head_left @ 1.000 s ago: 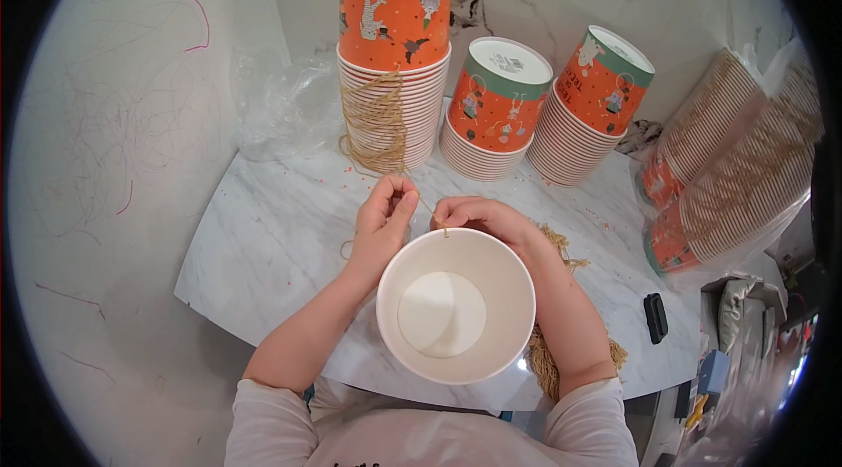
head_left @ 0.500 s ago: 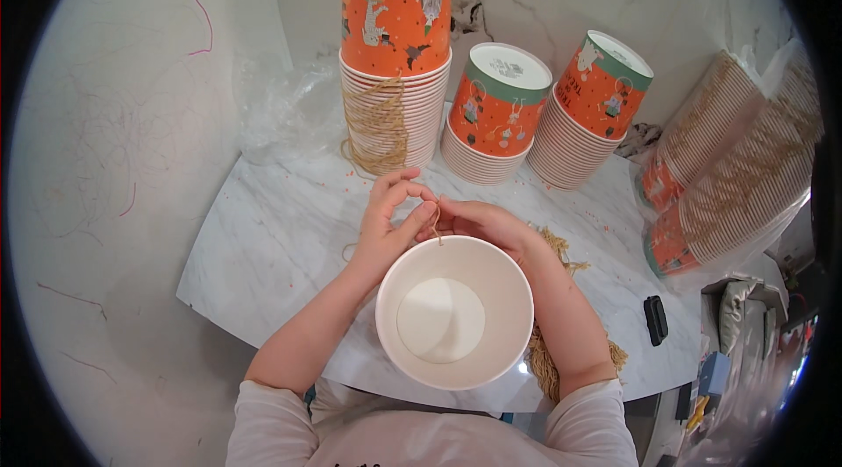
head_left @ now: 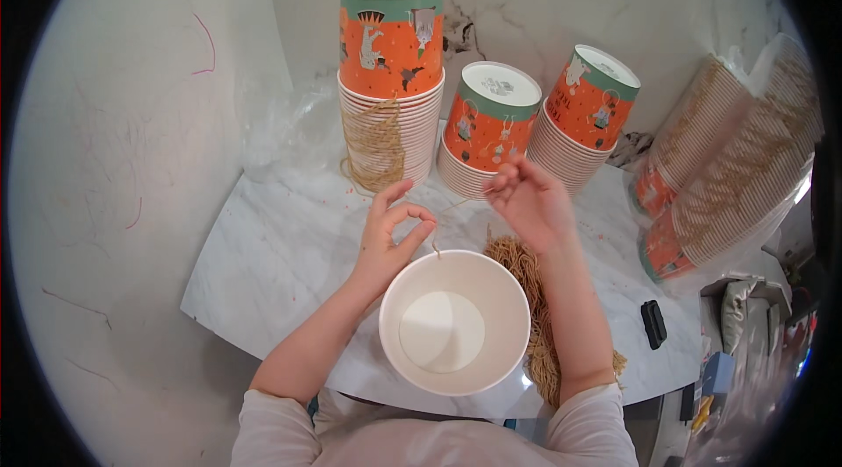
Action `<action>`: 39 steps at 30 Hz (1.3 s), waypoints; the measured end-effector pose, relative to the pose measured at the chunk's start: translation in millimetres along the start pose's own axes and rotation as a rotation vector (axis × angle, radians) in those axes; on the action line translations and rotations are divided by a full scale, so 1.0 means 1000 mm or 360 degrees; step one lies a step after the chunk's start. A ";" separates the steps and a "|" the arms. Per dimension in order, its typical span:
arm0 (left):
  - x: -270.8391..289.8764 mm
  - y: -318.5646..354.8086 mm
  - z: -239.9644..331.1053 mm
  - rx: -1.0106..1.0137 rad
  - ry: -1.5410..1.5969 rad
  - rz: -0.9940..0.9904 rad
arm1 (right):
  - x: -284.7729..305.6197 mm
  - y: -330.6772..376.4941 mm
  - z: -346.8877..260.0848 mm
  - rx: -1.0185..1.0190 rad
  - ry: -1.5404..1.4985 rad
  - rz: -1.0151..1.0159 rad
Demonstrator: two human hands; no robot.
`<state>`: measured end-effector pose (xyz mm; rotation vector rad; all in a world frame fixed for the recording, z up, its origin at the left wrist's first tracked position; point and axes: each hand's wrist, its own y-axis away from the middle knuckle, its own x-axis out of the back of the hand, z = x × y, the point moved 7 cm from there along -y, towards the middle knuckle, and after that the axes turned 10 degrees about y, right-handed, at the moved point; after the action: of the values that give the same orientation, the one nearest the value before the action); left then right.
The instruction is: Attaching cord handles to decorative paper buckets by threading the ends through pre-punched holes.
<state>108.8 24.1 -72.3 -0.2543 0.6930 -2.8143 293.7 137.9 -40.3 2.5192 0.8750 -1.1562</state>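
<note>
A white paper bucket stands mouth up on the table in front of me, and I look down into it. A thin tan cord comes up from the bucket's far rim. My left hand pinches this cord between thumb and forefinger just above the rim, its other fingers loosely curled. Farther right and higher, my right hand holds the cord's other stretch at its fingertips, slightly blurred. A thick bundle of tan cords lies right of the bucket, partly under my right forearm.
Behind my hands stand three stacks of upturned orange and green paper buckets: a tall stack, a short stack and a right stack. Bagged stacks lean at the right. A small black object lies on the marble-patterned table.
My right hand has moved up and right, away from my left hand, drawing the cord out between them. My left hand stays pinched near the rim. The view has shifted slightly.
</note>
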 end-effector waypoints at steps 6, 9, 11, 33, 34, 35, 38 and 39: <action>0.018 0.001 -0.012 0.0184 0.0052 0.0240 | 0.006 0.021 -0.076 0.0499 0.0158 0.0143; 0.019 -0.001 -0.014 0.0215 0.0009 0.0316 | 0.000 0.038 -0.104 0.0652 0.0283 -0.0116; 0.025 -0.001 -0.018 0.0173 -0.0059 0.0376 | -0.020 0.046 -0.101 0.0663 0.0351 -0.0023; 0.047 -0.007 0.061 -0.0078 -0.0054 0.0597 | -0.125 0.107 -0.064 0.1118 0.2700 -0.0143; 0.034 -0.004 0.088 -0.0181 -0.0023 0.0404 | -0.128 0.106 -0.057 0.1192 0.2765 -0.0256; 0.015 -0.001 0.111 -0.0278 0.0037 0.0195 | -0.130 0.109 -0.054 0.1254 0.2853 -0.0348; -0.022 0.011 0.160 -0.0390 -0.0068 -0.0064 | -0.139 0.112 -0.047 0.1139 0.2943 -0.0466; -0.023 0.012 0.157 -0.0376 -0.0070 -0.0067 | -0.139 0.113 -0.046 0.1126 0.2935 -0.0465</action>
<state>167.8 -48.8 56.8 -0.3740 1.0219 -2.7545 319.0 9.5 90.6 3.6141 1.1297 1.6448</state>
